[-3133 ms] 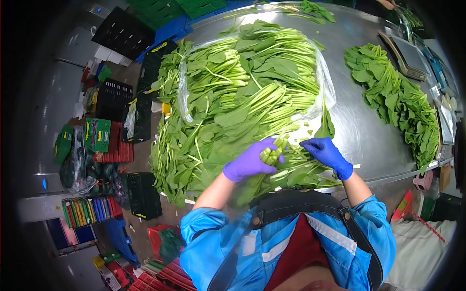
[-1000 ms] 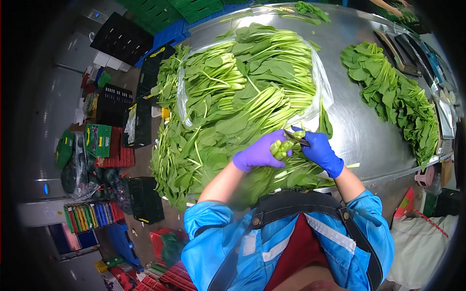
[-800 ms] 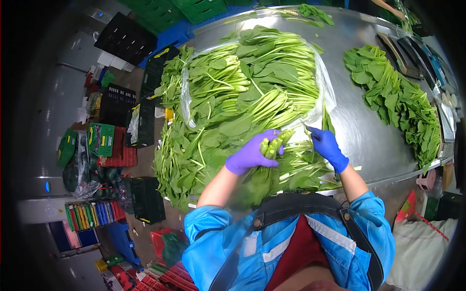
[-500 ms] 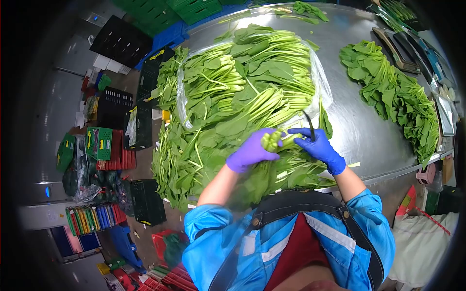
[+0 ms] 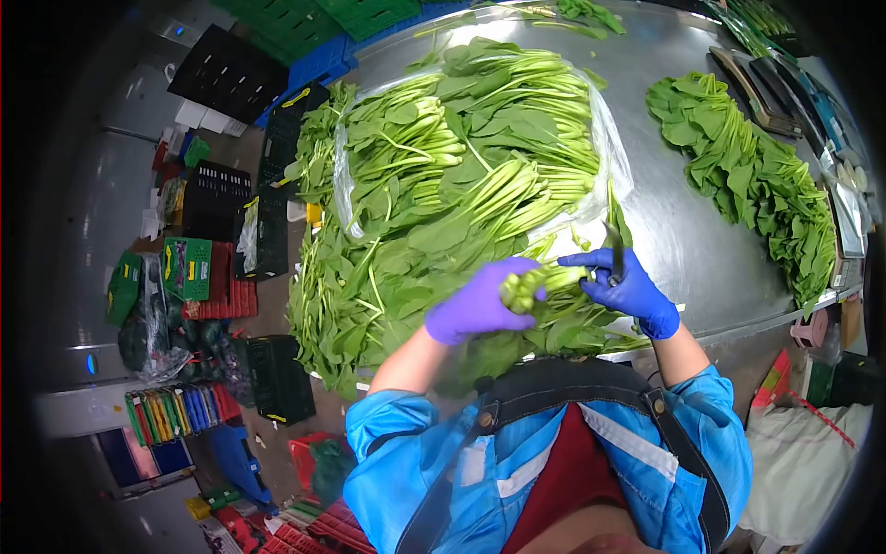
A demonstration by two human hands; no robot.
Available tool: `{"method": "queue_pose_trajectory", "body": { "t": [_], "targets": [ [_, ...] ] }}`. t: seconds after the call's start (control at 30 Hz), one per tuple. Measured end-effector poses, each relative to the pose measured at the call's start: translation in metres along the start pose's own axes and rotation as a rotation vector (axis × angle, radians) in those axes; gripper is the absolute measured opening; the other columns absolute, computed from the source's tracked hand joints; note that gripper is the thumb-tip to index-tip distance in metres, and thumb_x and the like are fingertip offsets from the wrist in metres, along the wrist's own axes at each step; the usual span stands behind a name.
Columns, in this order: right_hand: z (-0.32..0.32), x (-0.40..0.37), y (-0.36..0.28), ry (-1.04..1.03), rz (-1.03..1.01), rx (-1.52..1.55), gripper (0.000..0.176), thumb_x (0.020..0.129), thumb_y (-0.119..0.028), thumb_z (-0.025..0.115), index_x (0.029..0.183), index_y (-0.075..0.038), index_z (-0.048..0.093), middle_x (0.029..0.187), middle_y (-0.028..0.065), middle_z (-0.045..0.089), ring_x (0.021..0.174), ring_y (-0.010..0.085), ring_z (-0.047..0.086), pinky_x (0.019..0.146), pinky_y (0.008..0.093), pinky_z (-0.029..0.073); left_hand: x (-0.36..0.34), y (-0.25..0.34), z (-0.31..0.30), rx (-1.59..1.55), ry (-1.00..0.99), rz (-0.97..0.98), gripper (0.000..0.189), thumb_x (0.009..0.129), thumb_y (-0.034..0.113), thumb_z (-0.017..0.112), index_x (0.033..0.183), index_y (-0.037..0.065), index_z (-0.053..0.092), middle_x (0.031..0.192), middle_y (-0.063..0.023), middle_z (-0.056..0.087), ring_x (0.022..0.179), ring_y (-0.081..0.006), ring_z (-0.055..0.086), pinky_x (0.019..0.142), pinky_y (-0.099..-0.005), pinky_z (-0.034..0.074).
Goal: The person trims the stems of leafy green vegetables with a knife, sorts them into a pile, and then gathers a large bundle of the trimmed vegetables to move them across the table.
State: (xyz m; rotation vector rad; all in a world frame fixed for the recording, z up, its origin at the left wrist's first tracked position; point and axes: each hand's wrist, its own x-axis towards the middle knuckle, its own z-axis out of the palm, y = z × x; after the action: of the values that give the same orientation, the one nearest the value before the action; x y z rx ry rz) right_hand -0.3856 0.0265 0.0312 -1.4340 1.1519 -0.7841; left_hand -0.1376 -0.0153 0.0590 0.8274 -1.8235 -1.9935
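Observation:
My left hand [image 5: 472,303], in a purple glove, is closed around the stems of a bunch of leafy greens [image 5: 523,290]. Its cut ends point up and to the right, and its leaves hang blurred below the hand. In a blue glove, my right hand [image 5: 637,288] grips a small knife [image 5: 616,247] whose dark blade points up and away. The fingertips of that hand also touch a pale stem at the bunch's right side. Just beyond both hands lies a large pile of leafy greens [image 5: 517,129] on a clear plastic sheet [image 5: 609,152].
Beneath everything is a steel table [image 5: 669,203]. A long row of leafy greens [image 5: 748,175] lies at its right, beside dark trays [image 5: 752,92]. Loose greens [image 5: 346,314] spread along the left edge. Black crates [image 5: 277,379] and green crates [image 5: 187,270] stand left of the table.
My right hand has shifted slightly right and toward me with the knife, which now points more upright. My left hand keeps its hold on the bunch and has barely moved.

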Motion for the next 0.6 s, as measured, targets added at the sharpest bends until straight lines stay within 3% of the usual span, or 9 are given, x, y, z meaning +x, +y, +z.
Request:
{"method": "queue_pose_trajectory", "body": {
  "t": [0.07, 0.23, 0.27, 0.3, 0.37, 0.43, 0.5, 0.57, 0.6],
  "targets": [
    [0.0, -0.001, 0.025, -0.031, 0.112, 0.037, 0.032, 0.074, -0.008, 0.062, 0.106, -0.006, 0.066, 0.058, -0.0039, 0.048, 0.05, 0.0036, 0.04, 0.048, 0.0209, 0.034, -0.013, -0.012, -0.021, 0.123, 0.047, 0.013, 0.057, 0.062, 0.004, 0.076, 0.115, 0.005, 0.055, 0.093, -0.0042, 0.061, 0.093, -0.0142, 0.055, 0.085, -0.0289, 0.044],
    [-0.009, 0.002, 0.053, -0.045, 0.429, 0.275, 0.025, 0.075, -0.008, 0.063, 0.097, 0.003, 0.064, 0.06, 0.0018, 0.057, 0.054, 0.0054, 0.051, 0.049, 0.022, 0.04, -0.028, -0.011, -0.022, 0.028, -0.048, -0.054, 0.067, 0.06, 0.006, 0.077, 0.12, 0.005, 0.05, 0.123, -0.0083, 0.05, 0.093, -0.0146, 0.056, 0.087, -0.0304, 0.044],
    [-0.003, 0.004, 0.047, -0.068, 0.368, 0.189, 0.024, 0.076, -0.009, 0.063, 0.097, 0.002, 0.065, 0.061, 0.0026, 0.059, 0.054, 0.0072, 0.053, 0.05, 0.0232, 0.042, -0.024, -0.022, -0.021, 0.288, -0.106, 0.059, 0.068, 0.058, 0.007, 0.078, 0.12, 0.004, 0.05, 0.137, -0.0105, 0.038, 0.096, -0.0162, 0.056, 0.089, -0.0311, 0.044],
    [0.008, 0.006, 0.048, -0.072, 0.372, 0.191, 0.024, 0.076, -0.009, 0.063, 0.097, 0.002, 0.065, 0.061, 0.0026, 0.059, 0.054, 0.0072, 0.053, 0.05, 0.0232, 0.042, -0.017, -0.031, -0.014, 0.284, -0.105, 0.055, 0.068, 0.058, 0.007, 0.078, 0.12, 0.004, 0.05, 0.137, -0.0105, 0.038, 0.096, -0.0162, 0.056, 0.089, -0.0311, 0.044],
    [0.026, 0.012, 0.051, -0.103, 0.095, -0.014, 0.024, 0.076, -0.01, 0.064, 0.098, -0.002, 0.067, 0.063, 0.0038, 0.061, 0.055, 0.0096, 0.056, 0.053, 0.0239, 0.045, 0.001, -0.043, 0.003, 0.464, -0.089, 0.34, 0.069, 0.058, 0.007, 0.077, 0.121, 0.004, 0.049, 0.139, -0.0125, 0.038, 0.096, -0.0173, 0.057, 0.088, -0.0314, 0.044],
    [0.025, 0.012, 0.037, -0.113, 0.028, -0.015, 0.023, 0.077, -0.01, 0.062, 0.098, -0.006, 0.069, 0.067, 0.0055, 0.064, 0.058, 0.0114, 0.058, 0.056, 0.0255, 0.047, 0.005, -0.037, 0.01, 0.427, -0.079, 0.269, 0.067, 0.059, 0.007, 0.076, 0.121, 0.004, 0.05, 0.132, -0.0115, 0.046, 0.095, -0.0178, 0.056, 0.088, -0.0313, 0.045],
    [0.014, 0.014, 0.04, -0.278, 0.161, -0.016, 0.022, 0.076, -0.009, 0.061, 0.096, -0.006, 0.07, 0.071, 0.0082, 0.066, 0.06, 0.0115, 0.059, 0.059, 0.0263, 0.048, 0.0, -0.028, 0.006, 0.038, -0.154, -0.197, 0.063, 0.059, 0.007, 0.075, 0.118, 0.004, 0.052, 0.123, -0.0095, 0.053, 0.092, -0.0164, 0.056, 0.086, -0.0308, 0.045],
    [-0.009, 0.018, 0.072, -0.138, 0.241, -0.043, 0.021, 0.076, -0.012, 0.06, 0.094, -0.007, 0.07, 0.074, 0.0088, 0.068, 0.063, 0.0178, 0.062, 0.062, 0.0306, 0.05, -0.009, -0.032, -0.012, 0.027, -0.149, -0.174, 0.062, 0.058, 0.006, 0.075, 0.116, 0.004, 0.053, 0.121, -0.0084, 0.055, 0.091, -0.0153, 0.055, 0.085, -0.0303, 0.045],
    [-0.017, 0.02, 0.086, -0.028, 0.268, -0.427, 0.023, 0.076, -0.014, 0.06, 0.096, -0.007, 0.069, 0.076, 0.0102, 0.067, 0.066, 0.0223, 0.063, 0.065, 0.0337, 0.051, -0.013, -0.035, -0.02, 0.016, -0.142, -0.15, 0.06, 0.057, 0.006, 0.075, 0.114, 0.004, 0.055, 0.118, -0.0072, 0.056, 0.089, -0.0142, 0.055, 0.084, -0.0297, 0.046]
  ]
}}
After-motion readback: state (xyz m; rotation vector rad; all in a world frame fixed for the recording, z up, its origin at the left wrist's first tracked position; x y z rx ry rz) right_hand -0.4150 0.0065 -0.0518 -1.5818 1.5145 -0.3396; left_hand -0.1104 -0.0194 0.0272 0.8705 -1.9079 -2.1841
